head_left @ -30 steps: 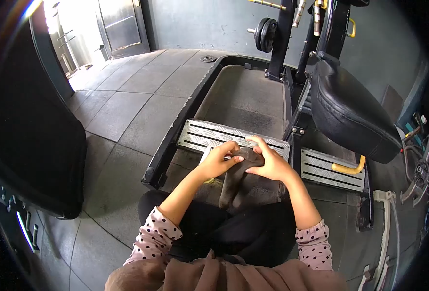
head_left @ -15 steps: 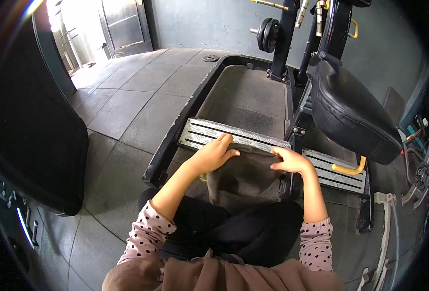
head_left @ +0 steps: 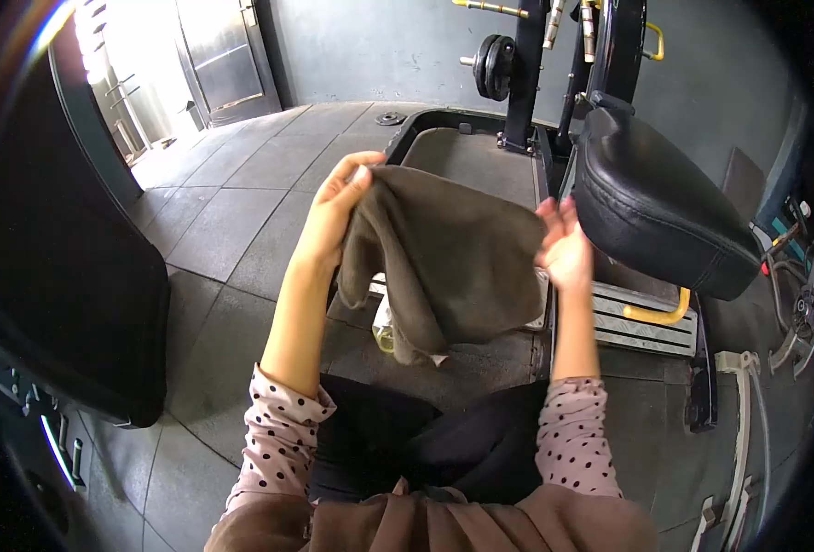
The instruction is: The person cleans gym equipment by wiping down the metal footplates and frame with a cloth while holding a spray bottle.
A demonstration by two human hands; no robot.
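Note:
A dark grey-brown cloth [head_left: 467, 253] hangs spread in the air in front of me, its left part falling in folds. My left hand [head_left: 344, 198] pinches its upper left corner between thumb and fingers. At the cloth's right edge is my right hand [head_left: 563, 247], palm showing and fingers stretched apart. It is slightly blurred, and whether it touches the edge I cannot tell. Below the cloth's left folds, a clear bottle with yellowish liquid [head_left: 385, 327] stands partly hidden. The cloth covers most of the metal tread plate behind it.
A gym machine with a black padded seat [head_left: 660, 207] and yellow handle [head_left: 660, 313] stands close on the right. Its black frame and weight plates [head_left: 494, 67] are behind. A large black pad [head_left: 66, 248] rises at the left. Grey tiles [head_left: 232, 230] cover the floor.
The cloth has been lifted from low by the tread plate and spread out. Both hands have risen, and my right hand's fingers have opened from their hold. The bottle shows more.

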